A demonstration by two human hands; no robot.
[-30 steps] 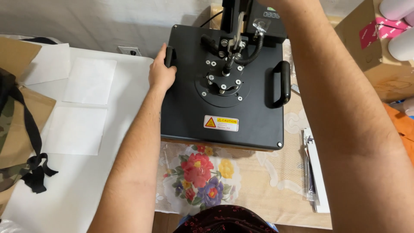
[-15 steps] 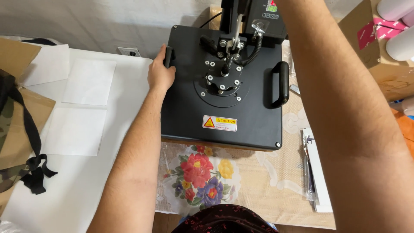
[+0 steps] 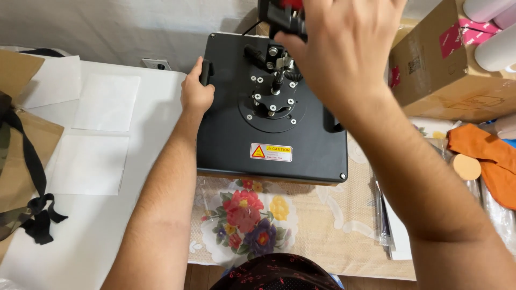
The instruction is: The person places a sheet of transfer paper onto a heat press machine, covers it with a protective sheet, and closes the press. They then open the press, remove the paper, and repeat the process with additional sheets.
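Head view. Black square metal heat press (image 3: 269, 134): at the far edge of the lace-and-floral-clothed tabletop (image 3: 333, 220). Left hand (image 3: 196, 94): fingers wrapped round the press's left side handle (image 3: 205, 71). Right hand (image 3: 344, 53): raised above the press, fingers loosely spread, holding nothing visible. Brown cardboard box (image 3: 446, 75), far right corner: white cylinders (image 3: 494, 48) on top; contents not visible. White paper sheets (image 3: 91, 164): left.

Light is bright, even and soft, seemingly from overhead, leaving only faint shadows beside the black heat press (image 3: 269, 134) and under the arms. The raised right hand (image 3: 344, 48) (close to the lens) is slightly motion-blurred and soft, while the left hand (image 3: 196, 94) stays sharp. The white tabletop (image 3: 97, 225) looks nearly washed out, with mild stretching at frame edges.
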